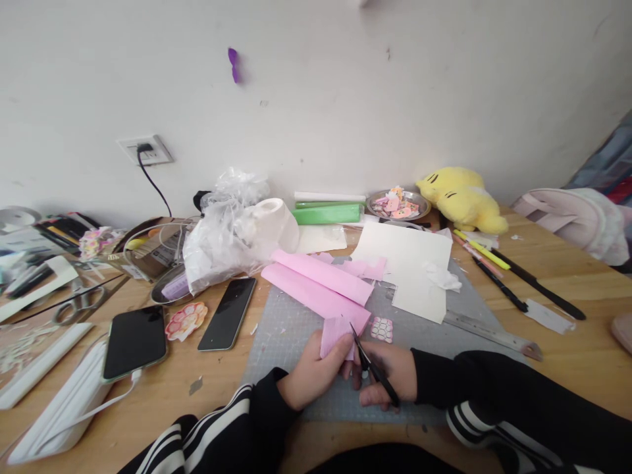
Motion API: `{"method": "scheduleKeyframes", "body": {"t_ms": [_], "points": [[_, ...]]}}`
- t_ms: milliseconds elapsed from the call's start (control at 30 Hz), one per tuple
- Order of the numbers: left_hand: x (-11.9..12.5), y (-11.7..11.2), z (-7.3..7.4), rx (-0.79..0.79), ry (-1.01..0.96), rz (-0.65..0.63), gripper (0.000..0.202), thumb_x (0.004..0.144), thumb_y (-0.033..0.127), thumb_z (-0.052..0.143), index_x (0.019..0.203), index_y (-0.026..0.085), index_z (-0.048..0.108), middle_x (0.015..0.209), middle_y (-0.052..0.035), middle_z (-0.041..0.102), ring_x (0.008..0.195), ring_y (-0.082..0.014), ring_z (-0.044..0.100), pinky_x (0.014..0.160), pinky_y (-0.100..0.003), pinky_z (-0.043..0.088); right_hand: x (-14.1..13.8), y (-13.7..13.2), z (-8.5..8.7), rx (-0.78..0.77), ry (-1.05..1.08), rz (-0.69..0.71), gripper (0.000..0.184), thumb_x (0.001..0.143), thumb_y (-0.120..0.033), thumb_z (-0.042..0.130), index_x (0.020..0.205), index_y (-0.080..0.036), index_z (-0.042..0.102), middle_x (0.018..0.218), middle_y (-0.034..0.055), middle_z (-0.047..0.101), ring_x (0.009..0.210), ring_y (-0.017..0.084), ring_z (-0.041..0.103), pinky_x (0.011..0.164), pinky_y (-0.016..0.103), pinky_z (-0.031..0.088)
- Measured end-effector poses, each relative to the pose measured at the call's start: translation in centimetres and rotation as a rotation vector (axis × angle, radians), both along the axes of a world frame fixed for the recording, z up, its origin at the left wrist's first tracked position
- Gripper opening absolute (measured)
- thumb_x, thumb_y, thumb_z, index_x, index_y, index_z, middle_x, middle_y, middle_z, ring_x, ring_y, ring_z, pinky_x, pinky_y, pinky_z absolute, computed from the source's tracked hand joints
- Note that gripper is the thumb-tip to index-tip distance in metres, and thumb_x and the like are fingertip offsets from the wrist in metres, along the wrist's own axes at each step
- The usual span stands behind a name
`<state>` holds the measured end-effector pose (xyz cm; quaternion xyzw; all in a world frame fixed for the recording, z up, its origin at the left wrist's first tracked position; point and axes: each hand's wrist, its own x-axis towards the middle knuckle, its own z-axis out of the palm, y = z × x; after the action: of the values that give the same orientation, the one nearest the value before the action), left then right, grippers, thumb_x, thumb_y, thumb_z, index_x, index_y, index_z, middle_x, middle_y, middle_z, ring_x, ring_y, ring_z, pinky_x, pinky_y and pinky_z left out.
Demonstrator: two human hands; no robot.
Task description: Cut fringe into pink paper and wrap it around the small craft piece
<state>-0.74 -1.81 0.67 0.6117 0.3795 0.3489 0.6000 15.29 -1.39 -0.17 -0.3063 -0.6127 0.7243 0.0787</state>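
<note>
Scissors w/ black handles [380,378] sit in the R hand [390,370], fingers curled round the handles, blades pointing up & away from the body at the R edge of a small, pale-pink, creased paper piece [330,336]. Can't tell if the blades are actually biting the paper. L hand [313,374] pinches that piece btwn thumb & fingers, held up just above a grey gridded cutting mat [281,359]; hands nearly meet, fingers partly hidden by each other.

Just beyond, 2 long, flattened pink paper rolls [316,293] lie side by side at a slant, w/ torn pink scraps [365,268] behind. R of the piece, on the mat: a small squarish tile w/ pink rim & white cells [382,329], then a big off-white paper sheet [419,253] w/ a crumpled white tissue [442,276] on it, & a metal ruler [486,332] w/ its near end past the mat.

Far side, along the wall: clear plastic bag [205,247] next to a thick white roll [276,220], bright-green roll [328,214], round metal dish [425,209] of pink cutouts [401,208], yellow plush toy [464,197].

L side, on the wooden table [217,388]: black-screened phone [228,315], orange-pink flower cutout [186,321], 2nd phone w/ white cable [135,342] resting on a white power strip [59,415].
</note>
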Motion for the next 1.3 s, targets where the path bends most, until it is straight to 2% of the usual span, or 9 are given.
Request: {"method": "scheduleKeyframes", "body": {"t_ms": [167, 533, 733, 933, 1133, 1300], "points": [[0.1, -0.08, 0.24, -0.056, -0.069, 0.014, 0.044, 0.077, 0.052, 0.038, 0.058, 0.014, 0.05, 0.04, 0.0039, 0.039, 0.04, -0.0108, 0.048, 0.043, -0.022, 0.037, 0.22, -0.08, 0.07, 0.122, 0.125, -0.013, 0.055, 0.055, -0.044, 0.068, 0.093, -0.016, 0.042, 0.085, 0.0005, 0.046, 0.046, -0.001, 0.043, 0.035, 0.01, 0.037], [0.04, 0.02, 0.3, -0.032, 0.022, 0.002, 0.044, 0.075, 0.053, 0.039, 0.056, 0.015, 0.05, 0.039, 0.0044, 0.04, 0.04, -0.0096, 0.047, 0.043, -0.021, 0.037, 0.18, -0.02, -0.59, 0.063, 0.048, -0.001, 0.051, 0.059, -0.041, 0.067, 0.097, -0.017, 0.043, 0.086, 0.0009, 0.046, 0.043, 0.0, 0.046, 0.033, 0.012, 0.039], [-0.06, 0.05, 0.32, 0.02, 0.083, -0.012, 0.046, 0.077, 0.051, 0.037, 0.047, 0.016, 0.044, 0.039, 0.0034, 0.04, 0.04, -0.0082, 0.045, 0.044, -0.02, 0.036, 0.0, 0.12, -0.65, -0.019, 0.0, -0.009, 0.051, 0.059, -0.04, 0.067, 0.097, -0.017, 0.042, 0.082, -0.0008, 0.046, 0.042, 0.001, 0.048, 0.034, 0.014, 0.041], [-0.3, 0.19, -0.24, 0.056, 0.13, -0.008, 0.048, 0.078, 0.052, 0.035, 0.045, 0.017, 0.041, 0.04, 0.0023, 0.04, 0.042, -0.0093, 0.044, 0.048, -0.022, 0.037, -0.16, 0.19, -0.8, -0.037, -0.018, -0.02, 0.051, 0.059, -0.041, 0.067, 0.097, -0.017, 0.045, 0.081, -0.0012, 0.046, 0.042, 0.001, 0.048, 0.035, 0.014, 0.041], [-0.41, 0.24, -0.54, 0.067, 0.145, -0.012, 0.052, 0.079, 0.051, 0.032, 0.041, 0.017, 0.039, 0.041, 0.001, 0.04, 0.045, -0.0102, 0.044, 0.052, -0.023, 0.037, -0.1, 0.07, -0.66, -0.056, -0.042, -0.05, 0.058, 0.059, -0.045, 0.065, 0.101, -0.016, 0.038, 0.085, 0.001, 0.046, 0.042, 0.002, 0.048, 0.033, 0.014, 0.04], [-0.18, 0.07, -0.1, 0.019, 0.083, 0.011, 0.052, 0.078, 0.053, 0.034, 0.04, 0.018, 0.038, 0.04, 0.0015, 0.038, 0.044, -0.0105, 0.046, 0.05, -0.023, 0.038, 0.29, -0.03, -0.08, 0.073, 0.037, -0.013, 0.059, 0.053, -0.048, 0.067, 0.098, -0.017, 0.045, 0.086, 0.0001, 0.043, 0.046, -0.001, 0.045, 0.033, 0.011, 0.038]]}}
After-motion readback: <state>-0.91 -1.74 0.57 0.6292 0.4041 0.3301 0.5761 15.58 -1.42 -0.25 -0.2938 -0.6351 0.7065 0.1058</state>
